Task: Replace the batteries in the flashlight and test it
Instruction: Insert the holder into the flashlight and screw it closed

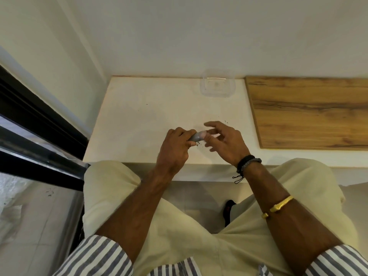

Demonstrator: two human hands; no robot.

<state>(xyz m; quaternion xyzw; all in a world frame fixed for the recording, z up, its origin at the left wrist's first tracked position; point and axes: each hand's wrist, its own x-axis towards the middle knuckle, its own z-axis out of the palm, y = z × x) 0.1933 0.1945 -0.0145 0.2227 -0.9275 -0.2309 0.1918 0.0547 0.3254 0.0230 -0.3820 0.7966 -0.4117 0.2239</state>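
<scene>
**Flashlight held over the white top**

Your left hand is closed around the flashlight, its grey, rounded end poking out toward the right. Your right hand sits just beside that end with fingers spread and loose, fingertips near or touching it; blur hides which. Both hands hover above the table, near its front edge. Small dark specks lie on the surface under and beyond the hands. A clear tub stands at the back edge, well apart, beside a wood board.
</scene>
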